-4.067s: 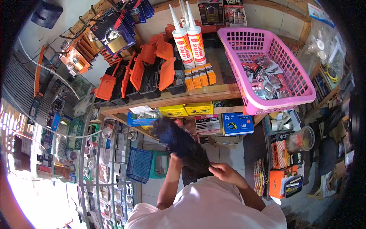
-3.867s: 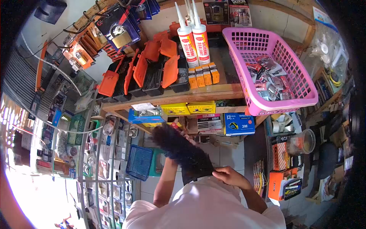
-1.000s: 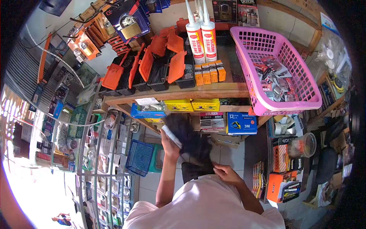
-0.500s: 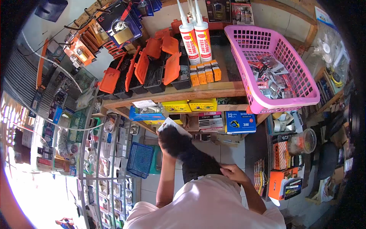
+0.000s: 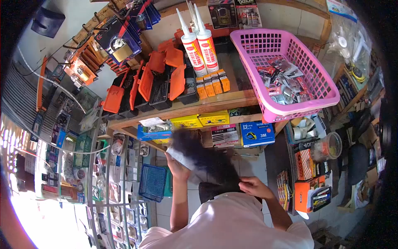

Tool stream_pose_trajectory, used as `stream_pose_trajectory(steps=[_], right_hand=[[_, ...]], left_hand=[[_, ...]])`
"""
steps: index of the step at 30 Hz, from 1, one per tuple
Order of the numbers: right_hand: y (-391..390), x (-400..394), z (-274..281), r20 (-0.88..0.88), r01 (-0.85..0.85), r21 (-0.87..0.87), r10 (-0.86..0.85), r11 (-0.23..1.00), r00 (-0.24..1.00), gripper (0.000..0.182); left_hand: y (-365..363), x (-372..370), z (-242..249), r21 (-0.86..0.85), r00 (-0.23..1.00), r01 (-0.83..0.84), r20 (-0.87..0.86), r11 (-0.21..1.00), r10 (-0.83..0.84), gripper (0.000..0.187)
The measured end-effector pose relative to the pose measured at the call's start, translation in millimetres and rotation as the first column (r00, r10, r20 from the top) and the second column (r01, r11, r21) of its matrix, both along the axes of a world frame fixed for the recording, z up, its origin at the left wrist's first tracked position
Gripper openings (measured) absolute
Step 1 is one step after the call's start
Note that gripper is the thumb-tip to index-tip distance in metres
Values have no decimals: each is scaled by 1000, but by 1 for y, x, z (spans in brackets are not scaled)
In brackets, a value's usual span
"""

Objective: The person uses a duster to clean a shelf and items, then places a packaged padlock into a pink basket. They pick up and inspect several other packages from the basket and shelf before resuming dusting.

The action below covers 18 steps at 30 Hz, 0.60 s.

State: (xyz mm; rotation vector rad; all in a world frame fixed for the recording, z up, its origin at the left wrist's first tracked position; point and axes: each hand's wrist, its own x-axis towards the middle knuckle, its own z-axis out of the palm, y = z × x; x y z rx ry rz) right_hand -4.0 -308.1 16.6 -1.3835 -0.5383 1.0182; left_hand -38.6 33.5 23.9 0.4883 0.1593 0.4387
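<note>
Far left, display rack (image 5: 120, 203) packed with small goods (image 5: 67, 164), glare flooding lower corner. Above, padlock packs (image 5: 121, 51) hanging. Next, row of black bins (image 5: 159, 103) with orange lids flipped open, on upper wooden shelf (image 5: 182, 108). Blue basket (image 5: 153, 182) lower down. Then left hand (image 5: 179, 169), below shelf front, gripping white box (image 5: 177, 157) from its left and lower side; fingertips partly hidden behind it, cannot tell finger spacing. Overlapping white box in view, furry black duster (image 5: 211, 162), blurred, slanting from upper left to lower right between both hands; cannot tell whether touching the box or just in front. Up on shelf, two silicone sealant tubes (image 5: 207, 50) upright, small orange boxes (image 5: 212, 84) lined up before them. Underneath, yellow boxes (image 5: 201, 120) side by side. Right hand (image 5: 253, 187) at lower right end of duster, near white shirt (image 5: 226, 220), thumb and fingers pinching dark end; handle not distinguishable. Above it, blue 3M box (image 5: 257, 134). Upper right, pink basket (image 5: 304, 107) holding loose blister packs (image 5: 288, 81), jutting past shelf edge. Farther right, pen box (image 5: 304, 196), orange, and clear tub (image 5: 325, 147) above.
</note>
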Motion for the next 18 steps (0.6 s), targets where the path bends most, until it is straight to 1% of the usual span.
stream_pose_trajectory(steps=[1, 2, 3, 4, 5, 7, 9, 11, 13, 14, 17, 18], right_hand=[[-1, 4, 11, 3, 4, 3, -4, 1000, 1000, 30], [-2, 9, 26, -151, 110, 51, -101, 993, 983, 29], [-3, 14, 42, -305, 220, 83, -185, 972, 934, 30], [1, 21, 59, -301, 306, 120, -259, 945, 918, 30], [8, 33, 67, -297, 311, 122, -264, 943, 918, 30], [18, 58, 81, -598, 444, 235, -231, 865, 767, 30], [34, 94, 76, -663, 465, 350, -135, 813, 736, 27], [55, 120, 101, -697, 536, 351, -168, 768, 697, 21], [73, 144, 98, -631, 495, 476, -110, 726, 768, 19], [82, 155, 92, -631, 472, 540, -37, 697, 775, 11], [94, 173, 82, -702, 598, 527, -87, 604, 707, 16], [98, 182, 72, -694, 591, 536, -83, 603, 715, 16]], left_hand=[[3, 0, -6, -58, 996, -59, -63, 997, 55, 60], [2, -1, -3, -77, 990, -77, -128, 994, 67, 62], [2, -1, -1, -74, 990, -73, -123, 995, 63, 62], [1, -1, -1, -83, 990, -79, -125, 993, 68, 62], [-1, -1, 2, -93, 989, -83, -127, 992, 71, 61], [-7, 1, 5, -88, 988, -69, -142, 994, 56, 61], [-10, 2, 8, -65, 981, -69, -187, 996, 55, 60], [-13, 3, 6, -35, 980, -60, -193, 998, 52, 60], [-15, 3, 7, -3, 980, -54, -191, 999, 53, 60], [-17, 1, 8, 2, 979, -44, -198, 999, 43, 60], [-18, -1, 8, 32, 985, -20, -168, 999, 25, 60], [-19, -3, 9, 15, 988, -26, -152, 1000, 28, 61]])
